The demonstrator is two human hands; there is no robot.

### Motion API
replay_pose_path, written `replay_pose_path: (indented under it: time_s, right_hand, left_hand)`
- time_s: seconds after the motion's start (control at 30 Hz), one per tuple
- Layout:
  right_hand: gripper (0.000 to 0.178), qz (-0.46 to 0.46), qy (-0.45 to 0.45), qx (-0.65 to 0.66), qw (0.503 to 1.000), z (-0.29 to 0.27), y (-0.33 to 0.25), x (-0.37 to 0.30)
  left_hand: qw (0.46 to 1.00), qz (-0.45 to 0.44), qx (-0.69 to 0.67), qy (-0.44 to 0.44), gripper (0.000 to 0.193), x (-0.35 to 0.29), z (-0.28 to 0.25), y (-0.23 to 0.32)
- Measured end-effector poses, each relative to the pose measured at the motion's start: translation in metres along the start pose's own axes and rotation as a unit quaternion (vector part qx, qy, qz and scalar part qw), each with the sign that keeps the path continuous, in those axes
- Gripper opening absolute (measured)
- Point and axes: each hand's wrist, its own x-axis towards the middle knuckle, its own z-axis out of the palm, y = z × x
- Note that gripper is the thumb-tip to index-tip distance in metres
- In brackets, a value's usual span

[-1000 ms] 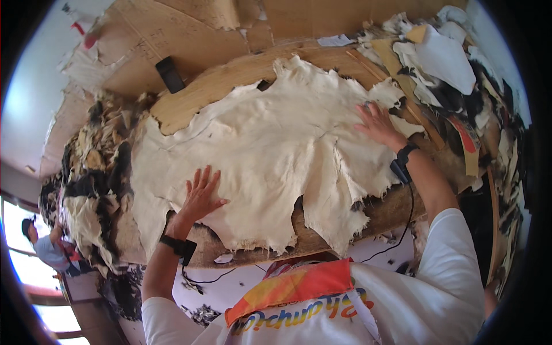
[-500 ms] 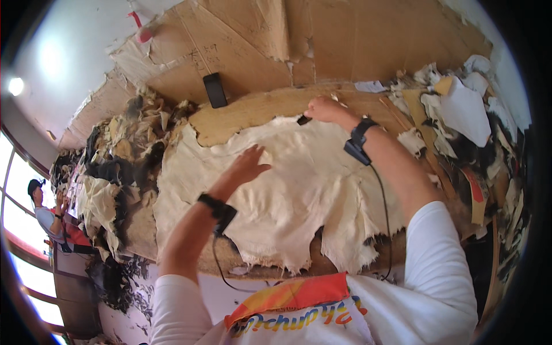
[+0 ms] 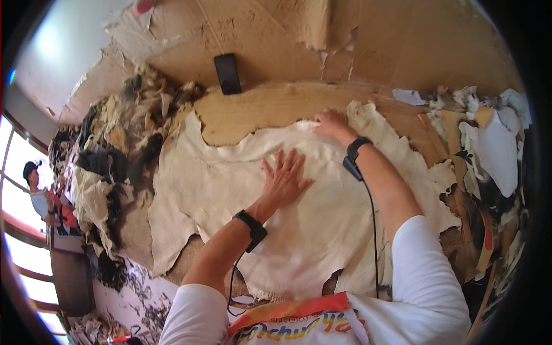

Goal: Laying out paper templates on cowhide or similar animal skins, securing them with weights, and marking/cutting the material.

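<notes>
A large cream-coloured animal hide [image 3: 224,184] lies spread over the wooden table [image 3: 247,121], with a ragged outline and dark fringes at places along its edge. My left hand [image 3: 284,181] rests flat on the middle of the hide, fingers spread and holding nothing. At the hide's far edge, right of centre, is my right hand [image 3: 332,124], its fingers curled down against the skin. What those fingers grip is hidden from view. Dark straps with small boxes and cables sit on both wrists.
Scraps of hide and fur [image 3: 123,135] are heaped at the left, with more scraps [image 3: 489,144] on the right. A black phone [image 3: 227,73] leans against the cardboard [image 3: 402,46] at the back. Another person [image 3: 39,195] is at far left by the windows.
The hide now reaches farther right and lies flatter. My left hand has moved right and settled on it. The small dark object seen at my right hand no longer shows.
</notes>
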Motion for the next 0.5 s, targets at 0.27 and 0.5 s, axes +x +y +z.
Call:
replay_pose_path:
  time_s: [0.27,0.5]
  right_hand:
    - [0.008,-0.184,0.146,0.111,0.966,0.009,-0.005,0.012]
    - [0.016,-0.223,0.342,0.049,0.912,0.026,0.046,0.041]
  left_hand:
    - [1.0,-0.014,-0.006,-0.013,0.067,0.002,0.003,-0.009]
    - [1.0,0.0,-0.01,0.002,0.072,0.004,0.007,-0.004]
